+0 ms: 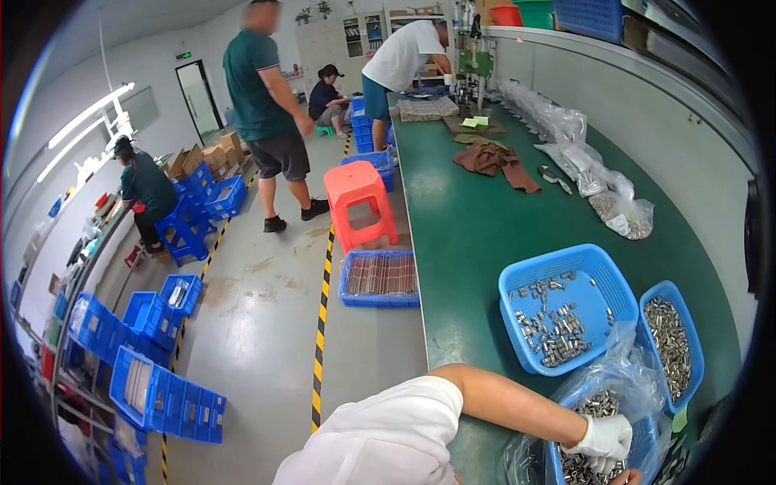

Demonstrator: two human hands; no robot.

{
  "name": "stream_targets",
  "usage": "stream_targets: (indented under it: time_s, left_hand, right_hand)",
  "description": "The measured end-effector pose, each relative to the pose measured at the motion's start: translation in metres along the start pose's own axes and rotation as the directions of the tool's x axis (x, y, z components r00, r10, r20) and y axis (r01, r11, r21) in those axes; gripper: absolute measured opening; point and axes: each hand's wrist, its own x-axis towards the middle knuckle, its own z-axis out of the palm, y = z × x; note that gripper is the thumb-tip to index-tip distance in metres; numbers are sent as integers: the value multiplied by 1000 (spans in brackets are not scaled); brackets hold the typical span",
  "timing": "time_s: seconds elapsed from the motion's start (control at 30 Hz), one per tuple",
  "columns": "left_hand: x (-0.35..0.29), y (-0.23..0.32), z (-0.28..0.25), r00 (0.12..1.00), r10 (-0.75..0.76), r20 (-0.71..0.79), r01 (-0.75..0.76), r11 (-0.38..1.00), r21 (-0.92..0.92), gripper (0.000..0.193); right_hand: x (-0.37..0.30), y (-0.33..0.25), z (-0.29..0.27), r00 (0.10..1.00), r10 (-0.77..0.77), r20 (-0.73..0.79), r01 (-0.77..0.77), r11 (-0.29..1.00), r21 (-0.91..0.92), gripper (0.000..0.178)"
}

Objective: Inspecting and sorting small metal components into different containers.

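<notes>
White fabric sleeve [380, 436] foremost; left hand [605, 437] in a white glove over small silvery metal cylinders [602, 402].

Left fingers curl downward, though whether they grasp a piece cannot be told; right hand [626, 478], bare where visible, is cut off just beside it, grip unclear; a clear plastic bag [624, 365] lines the light-blue plastic basket [645, 436] around these cylinders, probably keeping them contained; a wide blue perforated basket [594, 257] and a narrow blue oblong basket [693, 339], both holding metal pieces, stand near, seemingly for short reach.
</notes>
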Motion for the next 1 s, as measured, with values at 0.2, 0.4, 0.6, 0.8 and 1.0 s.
stream_targets:
  time_s: [0.2,0.4,0.6,0.8,1.0]
  left_hand:
    - [-1,8,9,999,-10,42,6,996,88,17]
    - [-29,30,18,837,539,90,-419,526,740,14]
    - [-31,35,17,808,588,44,-202,206,958,35]
    - [-14,33,9,968,40,250,-249,-22,968,45]
    - [-7,30,-5,969,-178,170,-161,64,985,17]
  right_hand:
    - [8,27,4,981,43,190,-57,996,64,34]
    - [7,24,6,981,38,189,-46,998,39,32]
    - [0,53,12,962,-267,62,265,845,-464,39]
    - [14,38,24,917,397,-40,-285,723,630,16]
    - [12,27,37,965,257,60,-187,506,842,17]
